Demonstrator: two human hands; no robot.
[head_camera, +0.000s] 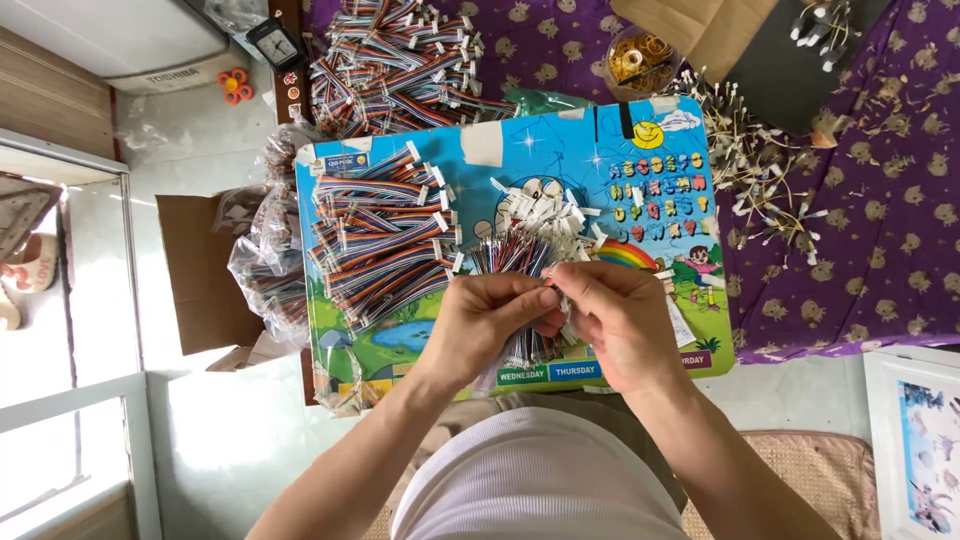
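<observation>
My left hand (483, 318) and my right hand (620, 322) meet over the near edge of a colourful children's board (560, 150) that rests on my lap. Both pinch a bundle of multicoloured wire leads with white plug connectors (525, 240); the connector ends fan out away from me over the board, while the other ends hang below my fingers. To the left on the board lies a stack of striped ribbon cables with white connectors (378, 238).
A bigger heap of ribbon cables (400, 65) lies beyond the board. Yellow rubber bands fill a round tub (640, 58). Loose thin leads (765, 175) are scattered on a purple patterned cloth (880, 200). Plastic bags of cables (265, 260) and cardboard (205, 270) sit left.
</observation>
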